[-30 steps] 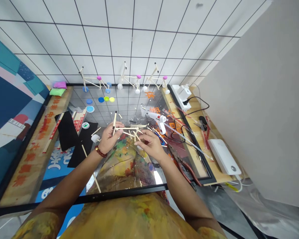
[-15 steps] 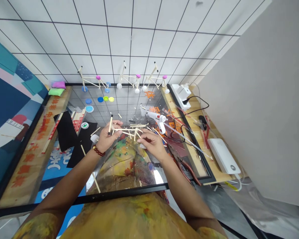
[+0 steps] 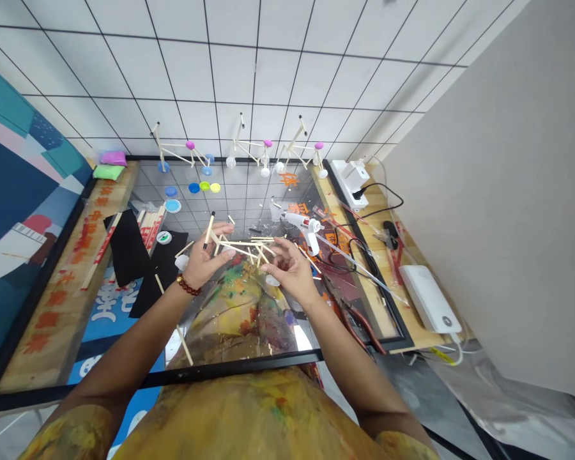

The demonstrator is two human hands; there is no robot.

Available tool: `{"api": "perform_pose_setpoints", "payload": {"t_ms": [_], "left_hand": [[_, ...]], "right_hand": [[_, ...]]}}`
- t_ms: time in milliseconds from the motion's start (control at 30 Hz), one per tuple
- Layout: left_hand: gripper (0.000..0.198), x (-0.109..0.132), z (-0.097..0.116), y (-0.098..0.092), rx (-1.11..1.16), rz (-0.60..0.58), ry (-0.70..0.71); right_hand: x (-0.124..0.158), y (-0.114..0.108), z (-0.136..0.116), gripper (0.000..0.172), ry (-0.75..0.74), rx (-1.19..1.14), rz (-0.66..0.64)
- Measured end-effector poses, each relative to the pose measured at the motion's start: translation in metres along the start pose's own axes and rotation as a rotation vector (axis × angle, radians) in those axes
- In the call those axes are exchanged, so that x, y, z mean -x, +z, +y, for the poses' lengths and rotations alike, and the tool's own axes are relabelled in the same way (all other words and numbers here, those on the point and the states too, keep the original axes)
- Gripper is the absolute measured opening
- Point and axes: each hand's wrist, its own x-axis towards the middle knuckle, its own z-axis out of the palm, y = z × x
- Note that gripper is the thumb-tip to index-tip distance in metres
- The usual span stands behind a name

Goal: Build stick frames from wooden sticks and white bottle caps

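Note:
Between my hands is a small tricycle frame made of pale wooden sticks, with a black-tipped handlebar stick at its left end. My left hand grips the frame's handlebar end, thumb against the sticks. On the other end, my right hand pinches the thin sticks between thumb and fingers. A white round cap shows just under my right fingers, and I cannot tell whether it is joined to the frame. Another white cap lies by my left wrist. Beyond my right hand a white glue gun rests on the glass.
Three finished-looking stick tricycles with magenta seats stand along the back edge. Coloured caps lie in front. Black sheets and wrapped chopsticks are at left. Pliers, cables and a power strip lie at right.
The frame has tilted slightly in my hands, its handlebar leaning a little left and up. My right hand has shifted slightly left; both hands keep their hold.

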Motion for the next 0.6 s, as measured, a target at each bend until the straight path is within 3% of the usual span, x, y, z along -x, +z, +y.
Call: {"api": "perform_pose_setpoints", "payload": {"t_ms": [100,300,600], "left_hand": [[0.022,-0.0013,0.0044,-0.0004,-0.050,-0.011,0.002],[0.020,-0.0005,0.0056,-0.0004,-0.028,-0.033,-0.013],[0.015,-0.0033,0.0083,-0.0027,0.018,-0.077,0.027]], "right_hand": [[0.0021,-0.0019,-0.0009,0.050,-0.030,0.058,-0.041],[0.0052,-0.0051,-0.0034,0.028,-0.220,0.266,0.034],[0.0004,0.0009,-0.0073,0.026,-0.201,0.105,0.071]]}}
